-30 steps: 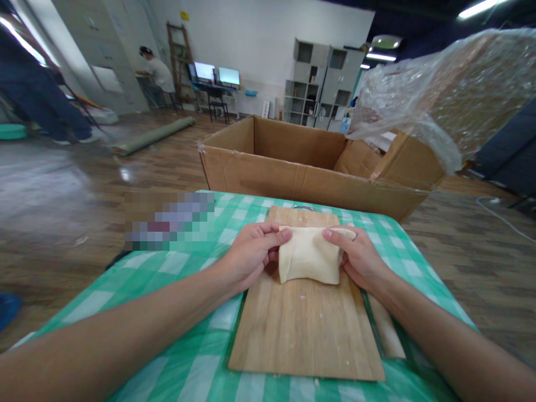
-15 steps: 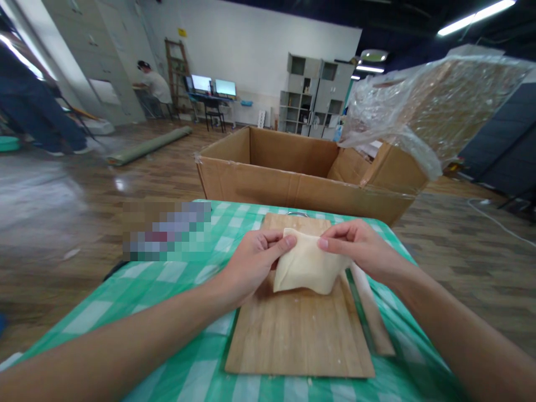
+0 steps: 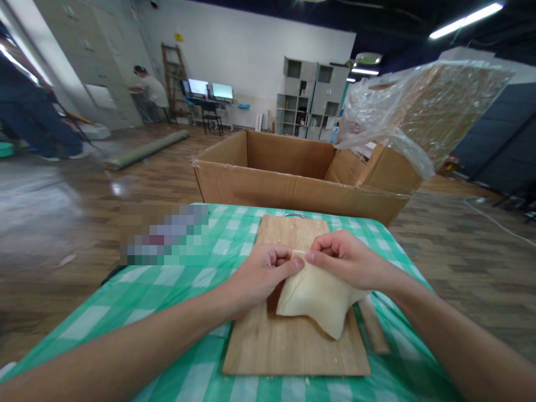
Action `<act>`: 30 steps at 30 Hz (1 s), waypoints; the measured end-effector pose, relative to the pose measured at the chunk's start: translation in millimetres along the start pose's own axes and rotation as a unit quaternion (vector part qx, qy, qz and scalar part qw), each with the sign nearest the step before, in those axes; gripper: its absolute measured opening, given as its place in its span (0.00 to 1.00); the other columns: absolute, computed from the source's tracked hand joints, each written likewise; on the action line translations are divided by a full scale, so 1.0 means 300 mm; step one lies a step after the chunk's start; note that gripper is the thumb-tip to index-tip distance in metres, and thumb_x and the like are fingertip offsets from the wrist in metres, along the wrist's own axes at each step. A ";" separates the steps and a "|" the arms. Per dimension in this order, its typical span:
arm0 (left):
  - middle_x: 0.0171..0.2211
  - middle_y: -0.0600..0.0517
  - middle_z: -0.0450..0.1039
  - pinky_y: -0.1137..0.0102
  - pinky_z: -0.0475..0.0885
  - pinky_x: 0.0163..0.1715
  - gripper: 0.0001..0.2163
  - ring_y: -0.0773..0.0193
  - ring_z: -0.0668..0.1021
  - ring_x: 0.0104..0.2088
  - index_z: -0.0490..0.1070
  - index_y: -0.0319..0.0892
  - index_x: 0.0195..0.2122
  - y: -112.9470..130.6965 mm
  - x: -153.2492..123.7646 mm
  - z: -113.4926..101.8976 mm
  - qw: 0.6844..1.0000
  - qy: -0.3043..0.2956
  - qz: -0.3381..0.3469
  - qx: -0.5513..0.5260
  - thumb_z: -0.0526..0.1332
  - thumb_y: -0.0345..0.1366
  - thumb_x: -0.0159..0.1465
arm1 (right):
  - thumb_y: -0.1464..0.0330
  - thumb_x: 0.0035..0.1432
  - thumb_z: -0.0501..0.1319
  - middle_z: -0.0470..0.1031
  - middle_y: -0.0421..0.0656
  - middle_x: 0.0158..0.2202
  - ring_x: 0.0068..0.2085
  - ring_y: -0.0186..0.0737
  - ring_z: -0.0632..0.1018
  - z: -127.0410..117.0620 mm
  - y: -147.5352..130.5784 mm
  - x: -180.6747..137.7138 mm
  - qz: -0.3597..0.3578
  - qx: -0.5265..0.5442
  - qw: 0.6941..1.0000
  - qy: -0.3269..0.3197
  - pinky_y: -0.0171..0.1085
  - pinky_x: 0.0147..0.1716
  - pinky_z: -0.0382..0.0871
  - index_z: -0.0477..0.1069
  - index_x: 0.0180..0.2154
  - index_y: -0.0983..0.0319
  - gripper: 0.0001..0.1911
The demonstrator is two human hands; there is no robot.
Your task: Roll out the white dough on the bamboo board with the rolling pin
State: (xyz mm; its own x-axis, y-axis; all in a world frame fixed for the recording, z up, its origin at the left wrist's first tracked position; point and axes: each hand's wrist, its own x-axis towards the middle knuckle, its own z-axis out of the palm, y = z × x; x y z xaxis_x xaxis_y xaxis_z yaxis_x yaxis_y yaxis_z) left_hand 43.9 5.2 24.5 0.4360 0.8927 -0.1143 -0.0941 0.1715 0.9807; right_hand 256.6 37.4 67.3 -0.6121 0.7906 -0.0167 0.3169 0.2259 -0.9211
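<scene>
A pale folded sheet of dough (image 3: 318,296) hangs just above a wooden cutting board (image 3: 288,346) on a table with a green and white checked cloth (image 3: 167,290). My left hand (image 3: 262,273) pinches the dough's top edge from the left, thumb over fingers. My right hand (image 3: 345,259) pinches the same top edge right beside it, fingers curled. The two hands almost touch at the top of the dough. The dough's lower corners droop down toward the board.
A wooden rolling pin (image 3: 372,332) lies along the board's right side. A large open cardboard box (image 3: 293,178) stands beyond the table with crumpled clear plastic (image 3: 422,111) above its right end. A person sits at monitors far back left; another stands at the left edge.
My hands have drawn together along the dough's top edge, from its two corners to nearly touching. The dough has lifted off the board and sags lower, its shape bunched.
</scene>
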 end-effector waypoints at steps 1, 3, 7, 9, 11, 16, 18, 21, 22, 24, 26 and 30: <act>0.36 0.47 0.82 0.70 0.73 0.35 0.16 0.59 0.81 0.36 0.79 0.40 0.38 -0.003 -0.001 0.003 1.000 -0.010 0.000 -0.008 0.70 0.50 0.61 | 0.48 0.56 0.69 0.71 0.39 0.22 0.23 0.32 0.67 0.002 0.002 0.001 -0.009 -0.003 1.000 0.009 0.31 0.18 0.56 0.74 0.28 0.61 0.23; 0.37 0.46 0.82 0.70 0.73 0.37 0.17 0.58 0.82 0.38 0.80 0.40 0.39 -0.006 -0.005 0.007 0.999 -0.028 -0.002 -0.024 0.69 0.50 0.62 | 0.47 0.57 0.68 0.71 0.39 0.23 0.23 0.32 0.67 0.003 0.006 0.003 -0.024 -0.007 0.999 0.033 0.31 0.19 0.56 0.74 0.28 0.61 0.23; 0.36 0.47 0.81 0.71 0.70 0.35 0.16 0.60 0.81 0.34 0.80 0.40 0.39 -0.010 -0.014 0.012 0.999 -0.042 -0.013 -0.023 0.69 0.49 0.62 | 0.47 0.60 0.66 0.71 0.38 0.23 0.22 0.32 0.67 0.006 0.008 0.004 -0.014 0.007 1.000 0.013 0.31 0.18 0.55 0.73 0.29 0.61 0.24; 0.34 0.48 0.80 0.72 0.68 0.32 0.15 0.62 0.79 0.32 0.80 0.40 0.38 -0.010 -0.017 0.013 0.999 -0.050 -0.016 -0.010 0.69 0.48 0.62 | 0.47 0.59 0.66 0.70 0.38 0.23 0.22 0.31 0.66 0.011 0.006 0.003 -0.011 0.017 1.000 -0.013 0.31 0.18 0.55 0.74 0.30 0.61 0.23; 0.32 0.49 0.79 0.72 0.66 0.30 0.15 0.63 0.78 0.31 0.79 0.39 0.36 -0.010 -0.020 0.013 0.998 -0.056 -0.016 0.000 0.70 0.48 0.61 | 0.47 0.58 0.68 0.70 0.38 0.22 0.23 0.31 0.66 0.016 0.007 0.003 -0.022 0.017 0.999 -0.017 0.31 0.19 0.54 0.74 0.29 0.61 0.23; 0.33 0.49 0.77 0.74 0.64 0.29 0.15 0.66 0.75 0.30 0.77 0.39 0.37 -0.015 -0.019 0.012 0.996 -0.080 -0.021 -0.022 0.70 0.47 0.60 | 0.48 0.58 0.68 0.71 0.39 0.23 0.23 0.31 0.66 0.013 0.019 0.005 -0.021 0.032 0.999 0.003 0.32 0.20 0.55 0.75 0.28 0.62 0.23; 0.32 0.50 0.76 0.74 0.63 0.26 0.16 0.68 0.73 0.28 0.77 0.39 0.38 -0.019 -0.017 0.013 0.996 -0.080 -0.021 -0.033 0.69 0.49 0.62 | 0.48 0.57 0.69 0.72 0.39 0.23 0.23 0.32 0.67 0.011 0.022 0.007 -0.010 0.041 0.999 0.001 0.32 0.20 0.55 0.75 0.29 0.62 0.23; 0.28 0.53 0.73 0.75 0.58 0.23 0.19 0.70 0.69 0.24 0.76 0.39 0.38 -0.024 -0.015 0.013 0.998 -0.066 0.000 0.004 0.65 0.53 0.65 | 0.48 0.55 0.71 0.73 0.39 0.25 0.24 0.32 0.69 0.011 0.017 0.008 -0.003 0.048 0.999 -0.013 0.31 0.21 0.58 0.76 0.30 0.62 0.23; 0.28 0.53 0.72 0.75 0.58 0.23 0.19 0.70 0.68 0.24 0.77 0.38 0.38 -0.025 -0.014 0.012 0.998 -0.063 0.010 0.026 0.64 0.53 0.65 | 0.48 0.55 0.70 0.72 0.39 0.25 0.25 0.32 0.69 0.012 0.013 0.008 -0.004 0.049 0.999 -0.020 0.31 0.21 0.58 0.75 0.30 0.62 0.23; 0.28 0.52 0.73 0.74 0.59 0.24 0.20 0.69 0.69 0.25 0.77 0.37 0.37 -0.027 -0.014 0.010 0.996 -0.060 0.022 0.060 0.64 0.53 0.65 | 0.48 0.58 0.68 0.70 0.38 0.25 0.25 0.31 0.67 0.016 0.005 0.005 -0.008 0.044 0.999 -0.031 0.31 0.21 0.58 0.74 0.31 0.62 0.23; 0.29 0.52 0.73 0.74 0.61 0.25 0.19 0.68 0.70 0.27 0.76 0.37 0.35 -0.028 -0.014 0.008 0.995 -0.064 0.020 0.075 0.66 0.52 0.65 | 0.49 0.61 0.66 0.68 0.37 0.25 0.25 0.31 0.66 0.021 0.001 0.003 -0.015 0.034 0.998 -0.042 0.31 0.21 0.57 0.73 0.31 0.62 0.23; 0.29 0.51 0.75 0.74 0.61 0.25 0.18 0.67 0.72 0.27 0.76 0.37 0.34 -0.030 -0.016 0.007 0.995 -0.079 0.009 0.062 0.66 0.50 0.64 | 0.50 0.64 0.64 0.66 0.36 0.25 0.25 0.30 0.64 0.029 0.008 0.003 -0.037 0.008 0.999 -0.035 0.31 0.21 0.55 0.71 0.31 0.63 0.23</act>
State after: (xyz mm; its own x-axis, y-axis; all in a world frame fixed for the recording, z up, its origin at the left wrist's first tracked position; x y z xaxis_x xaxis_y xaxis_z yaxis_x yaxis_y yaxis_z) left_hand 44.6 -1.5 16.4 0.5715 0.8167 -0.0801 0.0036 0.0951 0.9955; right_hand 250.3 33.6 61.7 -0.6828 0.7302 0.0242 0.2580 0.2719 -0.9271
